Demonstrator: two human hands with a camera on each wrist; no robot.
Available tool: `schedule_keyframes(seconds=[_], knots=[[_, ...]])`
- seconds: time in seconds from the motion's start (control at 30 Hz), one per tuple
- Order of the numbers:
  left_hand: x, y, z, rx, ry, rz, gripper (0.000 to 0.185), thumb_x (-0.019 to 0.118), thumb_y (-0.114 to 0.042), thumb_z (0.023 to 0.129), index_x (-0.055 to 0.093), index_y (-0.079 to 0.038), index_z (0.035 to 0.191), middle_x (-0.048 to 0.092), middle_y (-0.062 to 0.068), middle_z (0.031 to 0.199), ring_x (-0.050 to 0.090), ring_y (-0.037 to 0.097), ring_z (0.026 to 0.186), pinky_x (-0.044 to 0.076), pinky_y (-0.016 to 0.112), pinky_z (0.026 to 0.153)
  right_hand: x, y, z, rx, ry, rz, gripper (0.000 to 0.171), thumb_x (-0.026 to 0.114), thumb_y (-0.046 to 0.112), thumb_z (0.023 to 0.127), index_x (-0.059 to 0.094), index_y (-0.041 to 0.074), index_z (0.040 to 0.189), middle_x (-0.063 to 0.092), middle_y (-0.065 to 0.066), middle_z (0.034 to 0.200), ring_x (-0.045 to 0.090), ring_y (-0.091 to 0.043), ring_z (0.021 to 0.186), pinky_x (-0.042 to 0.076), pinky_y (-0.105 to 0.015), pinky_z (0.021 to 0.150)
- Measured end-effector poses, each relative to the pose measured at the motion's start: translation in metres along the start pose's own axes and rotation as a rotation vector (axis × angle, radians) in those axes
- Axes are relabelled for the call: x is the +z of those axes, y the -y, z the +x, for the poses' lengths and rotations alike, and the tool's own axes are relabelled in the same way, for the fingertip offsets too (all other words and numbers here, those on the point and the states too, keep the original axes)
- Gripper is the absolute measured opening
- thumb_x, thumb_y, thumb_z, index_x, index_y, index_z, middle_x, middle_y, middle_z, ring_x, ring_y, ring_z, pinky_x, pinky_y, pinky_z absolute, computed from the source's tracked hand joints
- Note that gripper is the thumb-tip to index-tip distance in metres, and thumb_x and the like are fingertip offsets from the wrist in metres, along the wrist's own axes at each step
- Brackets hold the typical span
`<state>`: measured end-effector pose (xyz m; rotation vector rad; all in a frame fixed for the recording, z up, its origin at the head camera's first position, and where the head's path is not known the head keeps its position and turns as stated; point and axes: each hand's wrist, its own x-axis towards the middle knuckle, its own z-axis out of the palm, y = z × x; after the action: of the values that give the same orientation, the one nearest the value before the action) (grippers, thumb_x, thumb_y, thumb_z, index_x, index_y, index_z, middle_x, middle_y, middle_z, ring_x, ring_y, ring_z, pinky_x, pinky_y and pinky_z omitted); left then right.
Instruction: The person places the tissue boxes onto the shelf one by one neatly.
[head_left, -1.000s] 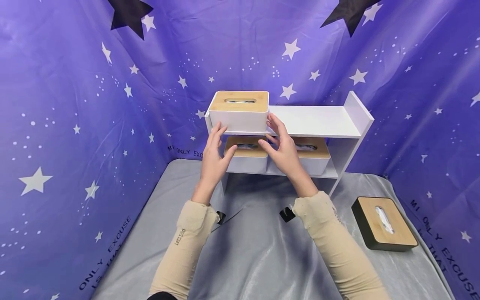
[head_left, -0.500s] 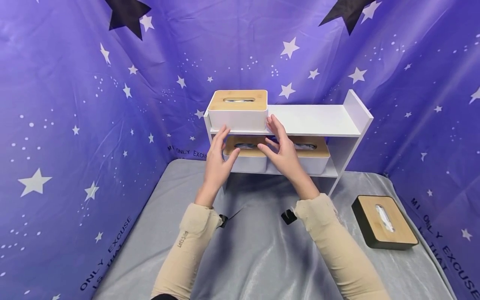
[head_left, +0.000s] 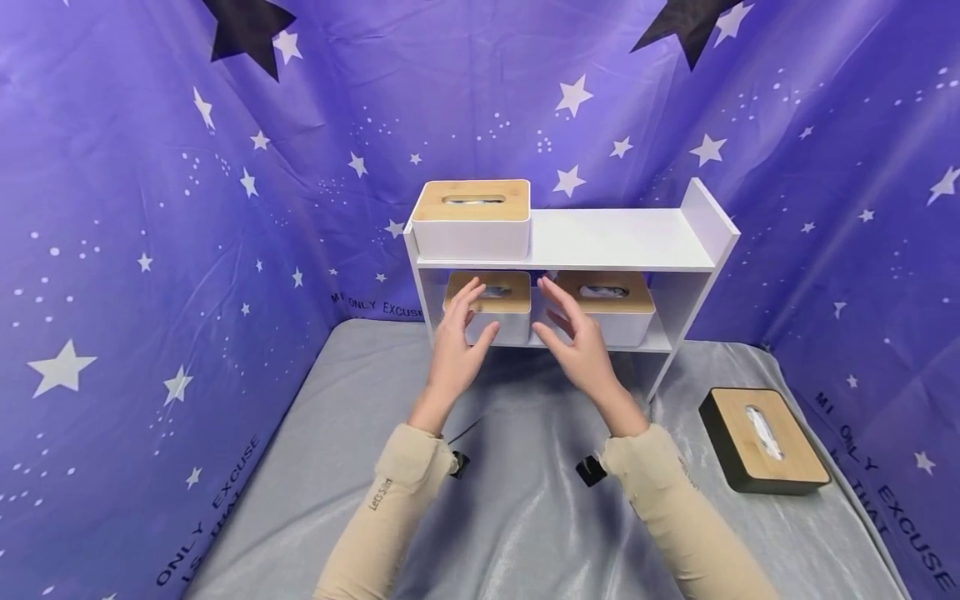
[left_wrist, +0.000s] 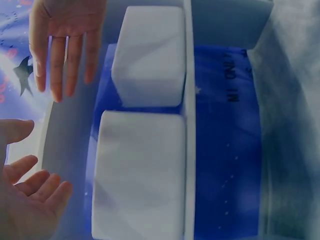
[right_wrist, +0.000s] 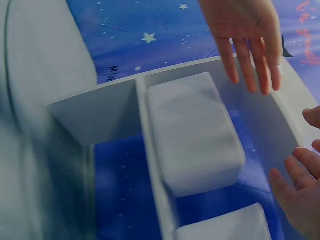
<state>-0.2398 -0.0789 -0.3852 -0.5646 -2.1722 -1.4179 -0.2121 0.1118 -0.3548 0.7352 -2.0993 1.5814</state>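
A white two-tier shelf (head_left: 622, 237) stands at the back of the grey table. On the left of its top board sits a white tissue box with a wooden lid (head_left: 470, 218). Two similar boxes sit side by side on the lower board, the left one (head_left: 502, 321) and the right one (head_left: 607, 312). My left hand (head_left: 465, 329) and right hand (head_left: 561, 323) hover in front of the lower boxes, fingers spread, palms facing each other, holding nothing. In the left wrist view the left hand (left_wrist: 27, 200) is clear of the white boxes (left_wrist: 142, 170). The right wrist view shows the right hand (right_wrist: 300, 192) likewise empty.
A black tissue box with a wooden lid (head_left: 763, 440) lies on the table at the right. The right half of the shelf's top board is bare. Purple star-printed cloth (head_left: 150, 250) walls the table on three sides. Grey cloth (head_left: 517, 517) covers the table.
Both hands have drawn back and down from the sides of the top tissue box, which stays on the shelf. They now hover lower, before the bottom tier.
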Motion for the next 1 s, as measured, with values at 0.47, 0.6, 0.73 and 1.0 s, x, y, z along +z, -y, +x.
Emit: schedule_keyframes(seconds=[0.47, 0.6, 0.73, 1.0], knots=[[0.034, 0.005, -0.021, -0.023, 0.088, -0.020, 0.051, 0.069, -0.006, 0.091, 0.054, 0.000, 0.139, 0.049, 0.015, 0.151, 0.046, 0.030, 0.141, 0.049, 0.044, 0.110, -0.010, -0.039, -0.055, 0.129, -0.046, -0.067, 0.054, 0.064, -0.009, 0.091, 0.045, -0.013, 0.141, 0.051, -0.033, 0.142, 0.048, -0.046, 0.133, 0.050, -0.024, 0.106], [0.044, 0.007, -0.028, -0.025, 0.106, -0.020, 0.050, 0.069, -0.008, 0.092, 0.054, -0.001, 0.139, 0.050, 0.012, 0.151, 0.047, 0.028, 0.140, 0.049, 0.042, 0.110, -0.013, -0.052, -0.072, 0.148, -0.076, -0.091, 0.053, 0.065, -0.011, 0.089, 0.047, -0.015, 0.138, 0.053, -0.033, 0.139, 0.049, -0.049, 0.129, 0.043, -0.005, 0.099], [0.054, 0.010, -0.035, -0.035, 0.138, -0.041, 0.050, 0.069, -0.009, 0.092, 0.054, 0.000, 0.139, 0.050, 0.012, 0.151, 0.047, 0.027, 0.141, 0.048, 0.042, 0.111, -0.019, -0.071, -0.090, 0.171, -0.103, -0.118, 0.053, 0.065, -0.011, 0.088, 0.049, -0.013, 0.138, 0.054, -0.032, 0.139, 0.052, -0.047, 0.128, 0.043, -0.003, 0.098], [0.074, 0.013, -0.048, -0.039, 0.188, -0.044, 0.048, 0.068, -0.009, 0.092, 0.055, 0.001, 0.137, 0.052, 0.015, 0.147, 0.049, 0.029, 0.139, 0.049, 0.041, 0.110, -0.036, -0.121, -0.132, 0.226, -0.176, -0.102, 0.053, 0.065, -0.008, 0.090, 0.050, -0.007, 0.141, 0.053, -0.030, 0.141, 0.049, 0.006, 0.128, 0.044, -0.006, 0.101]])
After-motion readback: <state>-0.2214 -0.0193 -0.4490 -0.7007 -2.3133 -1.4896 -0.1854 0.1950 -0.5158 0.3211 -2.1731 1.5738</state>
